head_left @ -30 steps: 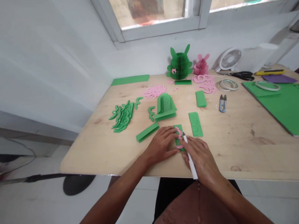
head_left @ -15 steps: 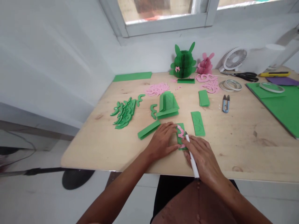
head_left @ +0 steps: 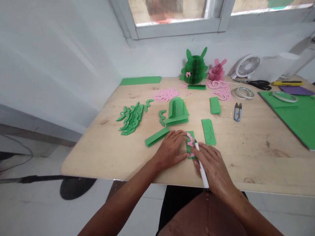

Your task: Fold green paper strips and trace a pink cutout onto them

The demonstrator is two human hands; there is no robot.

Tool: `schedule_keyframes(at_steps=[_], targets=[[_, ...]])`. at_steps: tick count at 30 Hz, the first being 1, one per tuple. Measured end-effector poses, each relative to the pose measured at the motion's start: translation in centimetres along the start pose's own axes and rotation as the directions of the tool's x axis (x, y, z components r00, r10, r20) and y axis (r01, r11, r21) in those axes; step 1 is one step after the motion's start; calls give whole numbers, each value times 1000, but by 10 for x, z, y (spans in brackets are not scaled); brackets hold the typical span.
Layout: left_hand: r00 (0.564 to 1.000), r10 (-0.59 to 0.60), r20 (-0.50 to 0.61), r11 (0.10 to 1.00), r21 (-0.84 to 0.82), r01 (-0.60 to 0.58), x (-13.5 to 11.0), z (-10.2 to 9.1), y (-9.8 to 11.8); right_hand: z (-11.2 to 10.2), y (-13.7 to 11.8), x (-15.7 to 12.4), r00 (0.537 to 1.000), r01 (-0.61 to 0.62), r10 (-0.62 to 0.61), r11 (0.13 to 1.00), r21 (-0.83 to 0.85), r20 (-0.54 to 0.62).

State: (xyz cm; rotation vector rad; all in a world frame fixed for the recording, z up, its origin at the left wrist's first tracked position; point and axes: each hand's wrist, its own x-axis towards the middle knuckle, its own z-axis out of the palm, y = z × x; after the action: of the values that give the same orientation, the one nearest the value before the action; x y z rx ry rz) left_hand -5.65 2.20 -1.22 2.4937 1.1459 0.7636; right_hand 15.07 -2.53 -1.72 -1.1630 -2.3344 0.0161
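A folded green paper strip [head_left: 189, 133] lies on the table in front of me, with a wavy pink paper template [head_left: 190, 140] on top. My left hand [head_left: 170, 149] rests flat from the left, fingertips and thumb apart, touching the strip and the template's edge. In my right hand [head_left: 213, 162] is a white pen [head_left: 202, 168], its dark tip beside the template's right edge. The right fingers also cover the template's lower part. Just right of them lies a green strip [head_left: 208, 131] with curved outlines drawn on it.
Green folded papers [head_left: 176, 112] and a heap of green cut-outs [head_left: 131, 118] lie to the left. Behind are pink cut-outs [head_left: 167, 94], a green honeycomb paper figure [head_left: 195, 69] and a pink one [head_left: 217, 70]. Thread snips [head_left: 237, 112], tape rolls [head_left: 246, 92] and scissors [head_left: 258, 84] lie right.
The view has shifted slightly. Both hands stay at the strip, and the pen tip sits marginally lower along the template's edge.
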Motion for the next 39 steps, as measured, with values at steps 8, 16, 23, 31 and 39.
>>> schedule_keyframes(at_steps=[8, 16, 23, 31, 39], targets=[[1000, -24, -3, 1000, -1, 24, -1, 1, 0, -6, 3, 6, 998, 43, -43, 999, -2, 50], [997, -54, -55, 998, 23, 55, -1, 3, -1, -7, 4, 7, 996, 50, -48, 998, -23, 70], [997, -52, -53, 998, 16, 53, -1, 1, -1, -7, 5, 9, 995, 60, -56, 997, -50, 87], [997, -46, -55, 999, 23, 48, 0, 1, -1, -9, 8, 14, 991, 85, -78, 994, -62, 106], [998, -43, -38, 998, 54, 45, 1, 1, 0, -11, 13, 19, 986, 97, -87, 994, -57, 145]])
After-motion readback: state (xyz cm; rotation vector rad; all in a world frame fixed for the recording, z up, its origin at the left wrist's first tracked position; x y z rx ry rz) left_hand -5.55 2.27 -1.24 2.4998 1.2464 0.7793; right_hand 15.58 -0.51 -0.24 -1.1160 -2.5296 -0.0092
